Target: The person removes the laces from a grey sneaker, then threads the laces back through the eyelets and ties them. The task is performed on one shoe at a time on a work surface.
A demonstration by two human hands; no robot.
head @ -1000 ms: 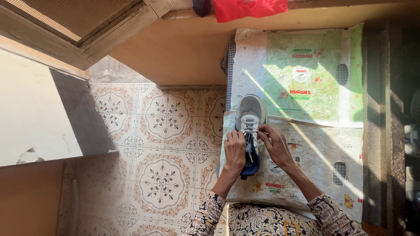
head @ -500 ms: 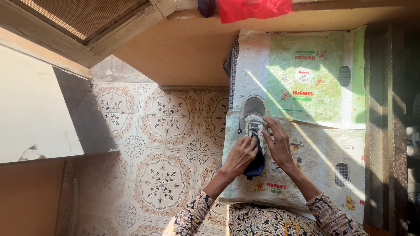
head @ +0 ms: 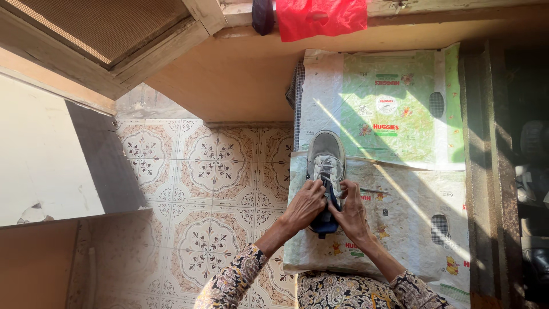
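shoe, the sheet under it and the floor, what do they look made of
The shoe looks like grey fabric or suede with a matte finish, white laces and a dark lining; which exactly is hard to tell. The sheet under it looks like thin printed plastic packaging, crinkled and slightly glossy where sun hits it. The floor is patterned tile, likely ceramic, with visible joints and a dull sheen.

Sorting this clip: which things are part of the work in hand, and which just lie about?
In hand:
left hand
right hand
grey shoe
white laces

Lying about:
printed plastic sheet under the shoe
red cloth
patterned floor tiles
checked cloth
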